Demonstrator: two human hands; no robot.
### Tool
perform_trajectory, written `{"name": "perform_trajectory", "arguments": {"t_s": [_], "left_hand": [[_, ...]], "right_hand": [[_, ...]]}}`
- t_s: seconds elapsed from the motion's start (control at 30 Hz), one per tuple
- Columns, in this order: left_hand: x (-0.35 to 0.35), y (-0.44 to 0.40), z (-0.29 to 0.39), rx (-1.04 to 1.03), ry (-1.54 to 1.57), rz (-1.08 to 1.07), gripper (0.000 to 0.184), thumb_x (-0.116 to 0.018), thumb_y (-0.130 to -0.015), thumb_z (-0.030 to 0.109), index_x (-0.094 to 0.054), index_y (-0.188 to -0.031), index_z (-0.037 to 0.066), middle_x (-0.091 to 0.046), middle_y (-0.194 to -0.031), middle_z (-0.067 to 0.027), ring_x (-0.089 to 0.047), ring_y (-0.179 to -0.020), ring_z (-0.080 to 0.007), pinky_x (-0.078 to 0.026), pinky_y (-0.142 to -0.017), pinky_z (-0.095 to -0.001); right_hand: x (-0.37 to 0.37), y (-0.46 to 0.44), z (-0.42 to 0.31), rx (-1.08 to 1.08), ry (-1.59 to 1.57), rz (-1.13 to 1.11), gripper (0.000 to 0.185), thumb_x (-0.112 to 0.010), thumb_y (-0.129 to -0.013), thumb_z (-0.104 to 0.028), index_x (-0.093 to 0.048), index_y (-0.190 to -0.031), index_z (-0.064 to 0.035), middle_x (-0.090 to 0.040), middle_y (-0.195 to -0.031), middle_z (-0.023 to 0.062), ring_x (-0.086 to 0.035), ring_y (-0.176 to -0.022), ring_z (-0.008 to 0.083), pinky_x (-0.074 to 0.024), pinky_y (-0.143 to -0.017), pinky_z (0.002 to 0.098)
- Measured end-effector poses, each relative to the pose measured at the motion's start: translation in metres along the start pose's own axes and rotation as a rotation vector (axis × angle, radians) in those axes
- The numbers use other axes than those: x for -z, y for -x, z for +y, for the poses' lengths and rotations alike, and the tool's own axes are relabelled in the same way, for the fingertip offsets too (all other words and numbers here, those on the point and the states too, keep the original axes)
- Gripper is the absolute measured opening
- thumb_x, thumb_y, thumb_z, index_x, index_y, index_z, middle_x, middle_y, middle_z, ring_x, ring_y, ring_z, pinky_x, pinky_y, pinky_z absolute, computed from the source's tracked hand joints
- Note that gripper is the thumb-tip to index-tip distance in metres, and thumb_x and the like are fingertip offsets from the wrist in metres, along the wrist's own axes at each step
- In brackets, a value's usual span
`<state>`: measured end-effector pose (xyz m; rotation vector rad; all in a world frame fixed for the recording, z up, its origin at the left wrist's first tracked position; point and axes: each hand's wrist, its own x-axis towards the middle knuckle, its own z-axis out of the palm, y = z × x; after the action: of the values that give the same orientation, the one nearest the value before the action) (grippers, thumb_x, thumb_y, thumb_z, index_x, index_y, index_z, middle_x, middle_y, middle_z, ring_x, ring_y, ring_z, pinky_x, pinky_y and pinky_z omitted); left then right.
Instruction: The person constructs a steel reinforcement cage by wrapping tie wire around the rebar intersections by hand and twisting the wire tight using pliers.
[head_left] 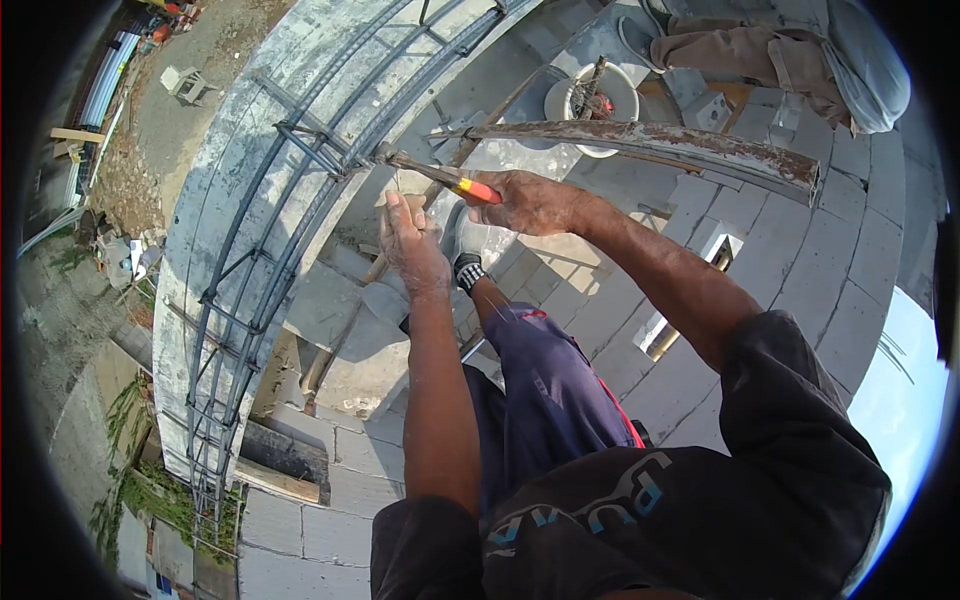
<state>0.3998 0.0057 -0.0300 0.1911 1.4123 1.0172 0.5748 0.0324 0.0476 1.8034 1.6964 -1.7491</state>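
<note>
Pincers (440, 177) with red and yellow handles are gripped in my right hand (535, 203), and their jaws touch the edge of a steel rebar cage (330, 160). The cage lies along a curved concrete ledge (225, 150). Just below the pincers, my left hand (412, 245) is raised near the bars, its fingers held close together around something I cannot make out.
A rusty beam (700, 150) crosses at the upper right, beside a white bucket (625, 100) with wire in it. Another person's legs (745, 55) show at the top right. Grey blocks (780, 235) form the wall. The ground drops away at left.
</note>
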Motion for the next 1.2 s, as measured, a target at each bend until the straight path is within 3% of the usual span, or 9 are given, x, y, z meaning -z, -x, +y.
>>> {"name": "perform_trajectory", "arguments": {"t_s": [0.33,0.43,0.6,0.7,0.8,0.93,1.07,1.17,1.2], "left_hand": [[0.013,-0.004,0.005,0.139,0.159,-0.107,0.038,-0.057,-0.103,0.044,-0.058,-0.086,0.01,-0.044,-0.07,0.0055,-0.038,-0.057,-0.0058,-0.028,-0.05,-0.0216],[0.013,-0.006,0.006,0.141,0.156,-0.178,0.038,-0.055,-0.104,0.044,-0.057,-0.083,0.012,-0.044,-0.068,0.0063,-0.036,-0.054,-0.0057,-0.028,-0.049,-0.0222],[0.005,-0.005,0.005,0.212,0.272,-0.249,0.039,-0.05,-0.107,0.042,-0.052,-0.079,0.015,-0.041,-0.066,0.007,-0.034,-0.05,-0.0058,-0.028,-0.047,-0.0227],[-0.004,0.003,0.01,0.228,0.273,-0.202,0.039,-0.05,-0.107,0.042,-0.05,-0.077,0.016,-0.04,-0.066,0.0071,-0.034,-0.051,-0.0057,-0.028,-0.047,-0.0229],[-0.008,0.007,0.016,0.201,0.24,-0.185,0.04,-0.05,-0.107,0.042,-0.05,-0.077,0.016,-0.04,-0.067,0.0069,-0.034,-0.051,-0.0055,-0.027,-0.048,-0.0231],[-0.008,0.008,0.027,0.169,0.177,-0.21,0.038,-0.051,-0.107,0.042,-0.052,-0.08,0.014,-0.039,-0.067,0.0066,-0.033,-0.052,-0.0054,-0.026,-0.048,-0.0236],[0.015,-0.007,0.019,0.075,0.121,-0.25,0.036,-0.051,-0.107,0.04,-0.057,-0.087,0.011,-0.039,-0.066,0.0072,-0.032,-0.052,-0.0051,-0.026,-0.048,-0.0242],[0.029,-0.011,0.027,0.179,0.521,-0.293,0.035,-0.049,-0.108,0.038,-0.059,-0.091,0.01,-0.041,-0.066,0.008,-0.032,-0.052,-0.0045,-0.026,-0.047,-0.0238],[0.03,-0.012,0.025,0.169,0.563,-0.333,0.034,-0.049,-0.109,0.036,-0.064,-0.105,0.006,-0.042,-0.066,0.0085,-0.033,-0.052,-0.0044,-0.028,-0.046,-0.0229]], "right_hand": [[-0.007,-0.004,0.004,0.051,-0.051,0.06,0.043,-0.06,-0.1,-0.033,-0.058,-0.134,-0.0058,-0.068,-0.096,0.0239,-0.066,-0.094,0.0392,-0.0506,-0.087,0.0491],[0.011,0.002,-0.016,-0.079,0.058,0.015,0.044,-0.06,-0.1,-0.033,-0.057,-0.133,-0.0038,-0.069,-0.092,0.0244,-0.067,-0.091,0.0411,-0.0506,-0.084,0.0499],[0.014,-0.011,-0.02,-0.154,0.255,0.085,0.054,-0.056,-0.1,-0.049,-0.067,-0.095,0.0034,-0.069,-0.089,0.0278,-0.068,-0.082,0.0461,-0.053,-0.075,0.054],[-0.001,-0.017,-0.01,-0.201,0.273,0.175,0.057,-0.054,-0.101,-0.053,-0.066,-0.101,0.0022,-0.068,-0.081,0.0251,-0.067,-0.083,0.0439,-0.051,-0.078,0.0539],[-0.006,-0.03,0.007,-0.27,0.263,0.106,0.061,-0.058,-0.098,-0.057,-0.069,-0.103,0.0034,-0.072,-0.094,0.0244,-0.072,-0.081,0.0398,-0.0581,-0.071,0.0477],[0.036,-0.012,-0.008,-0.317,-0.429,-0.361,0.055,-0.061,-0.098,-0.053,-0.069,-0.114,-0.0011,-0.069,-0.091,0.0105,-0.072,-0.083,0.0193,-0.0618,-0.063,0.0361],[0.036,-0.012,-0.013,-0.225,-0.186,-0.206,0.043,-0.063,-0.096,-0.04,-0.068,-0.111,0.0009,-0.07,-0.094,0.0112,-0.068,-0.073,0.0199,-0.0598,-0.063,0.0371],[0.028,-0.017,-0.001,-0.108,0.306,-0.116,0.041,-0.063,-0.093,-0.032,-0.065,-0.118,0.0002,-0.071,-0.092,0.0128,-0.068,-0.073,0.0216,-0.0569,-0.065,0.0372],[0.017,-0.015,0.014,-0.064,0.161,-0.101,0.041,-0.063,-0.092,-0.031,-0.064,-0.121,-0.0017,-0.069,-0.089,0.0133,-0.068,-0.074,0.0235,-0.0553,-0.068,0.0377]]}}
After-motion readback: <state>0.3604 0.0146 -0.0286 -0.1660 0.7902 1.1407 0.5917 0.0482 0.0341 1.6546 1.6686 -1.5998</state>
